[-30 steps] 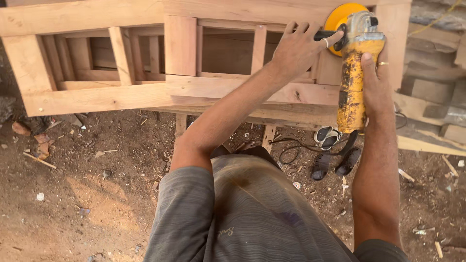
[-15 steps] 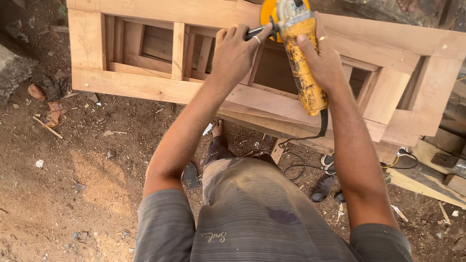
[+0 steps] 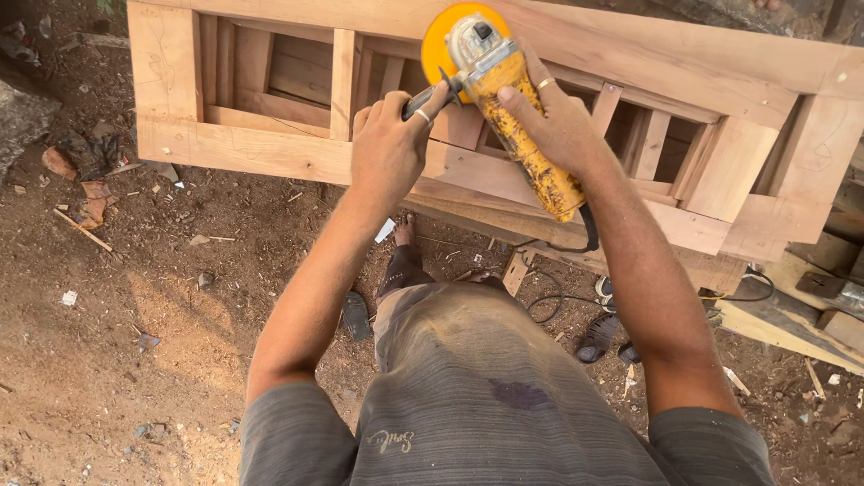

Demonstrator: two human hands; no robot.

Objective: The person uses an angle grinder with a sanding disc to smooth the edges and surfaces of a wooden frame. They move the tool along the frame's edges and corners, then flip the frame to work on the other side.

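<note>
1. At the upper middle of the frame, a yellow angle grinder [image 3: 517, 121] with an orange disc [image 3: 441, 40] lies over the wooden frame [image 3: 270, 153], and both hands hold it
2. The left hand [image 3: 387, 148] is closed around the dark side handle [image 3: 423, 97] of the grinder, fingers wrapped tight, a ring on one finger
3. The right hand [image 3: 553, 121] grips the yellow body of the tool from above, fingers curled over it, thumb on the near side; it also has a ring
4. The orange disc sits at the top edge of the picture, over a crossbar of the frame; I cannot tell if it touches the wood
5. The wooden frame runs from the upper left to the right edge, with several open square compartments between its bars
6. A black cable [image 3: 558, 288] goes from the tail of the grinder down to the dirt ground [image 3: 135, 342], right of centre
7. On the ground, at centre right, dark sandals [image 3: 598, 337] lie near the cable, and wood scraps [image 3: 81, 225] are at the left
</note>
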